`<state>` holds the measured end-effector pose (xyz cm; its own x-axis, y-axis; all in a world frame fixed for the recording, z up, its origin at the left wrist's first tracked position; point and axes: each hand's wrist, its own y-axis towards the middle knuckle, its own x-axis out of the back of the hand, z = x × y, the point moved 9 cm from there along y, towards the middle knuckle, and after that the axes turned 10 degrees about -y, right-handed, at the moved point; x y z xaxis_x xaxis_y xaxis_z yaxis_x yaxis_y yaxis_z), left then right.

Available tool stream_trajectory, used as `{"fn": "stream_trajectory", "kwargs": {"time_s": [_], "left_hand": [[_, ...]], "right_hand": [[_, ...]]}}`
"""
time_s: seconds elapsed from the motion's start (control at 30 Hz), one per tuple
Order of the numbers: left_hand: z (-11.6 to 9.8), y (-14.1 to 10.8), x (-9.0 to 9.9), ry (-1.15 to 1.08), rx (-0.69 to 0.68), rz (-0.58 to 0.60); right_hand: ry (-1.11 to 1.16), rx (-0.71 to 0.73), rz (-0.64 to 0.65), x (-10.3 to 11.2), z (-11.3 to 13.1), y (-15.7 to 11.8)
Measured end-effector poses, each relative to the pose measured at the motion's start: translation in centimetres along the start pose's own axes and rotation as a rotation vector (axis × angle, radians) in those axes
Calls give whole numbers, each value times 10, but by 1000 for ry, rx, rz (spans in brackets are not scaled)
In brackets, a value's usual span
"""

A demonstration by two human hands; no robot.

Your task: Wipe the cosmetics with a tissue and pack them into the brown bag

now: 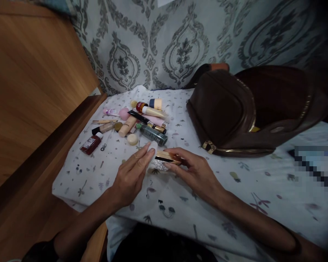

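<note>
My right hand (198, 171) grips a flat gold-and-black case (165, 157) by its right end, thumb below and fingers above. My left hand (132, 173) is closed on a small white object (152, 148), pressed against the case's left end; whether it is a wipe or a cap I cannot tell. Under the case shows a crinkly silver, glittering piece (160, 165). Just beyond my hands lie a dark green bottle (153, 134), a round cream-coloured piece (132, 139) and a beige tube (127, 126).
Several cosmetics lie in a loose group, among them a red bottle (90, 144), a pink sponge (124, 114) and a blue-and-beige jar (155, 104). A brown bag (221, 109) stands unzipped at right on the patterned sheet (104, 178). A wooden panel (35, 72) rises at left.
</note>
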<state>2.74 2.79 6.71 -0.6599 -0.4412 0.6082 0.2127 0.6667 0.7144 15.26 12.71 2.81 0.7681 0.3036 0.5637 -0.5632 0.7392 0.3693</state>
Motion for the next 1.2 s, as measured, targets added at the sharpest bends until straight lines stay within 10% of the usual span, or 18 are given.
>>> {"fn": "stream_trajectory", "kwargs": {"time_s": [0.43, 1.0, 1.2], "left_hand": [[13, -6, -18, -6, 14, 95], [-23, 19, -30, -1, -89, 146], [-21, 24, -12, 55, -94, 130]], "right_hand": [[242, -172, 19, 13, -39, -10], [-124, 94, -8, 31, 10, -4], [112, -48, -35, 28, 4, 1]]}}
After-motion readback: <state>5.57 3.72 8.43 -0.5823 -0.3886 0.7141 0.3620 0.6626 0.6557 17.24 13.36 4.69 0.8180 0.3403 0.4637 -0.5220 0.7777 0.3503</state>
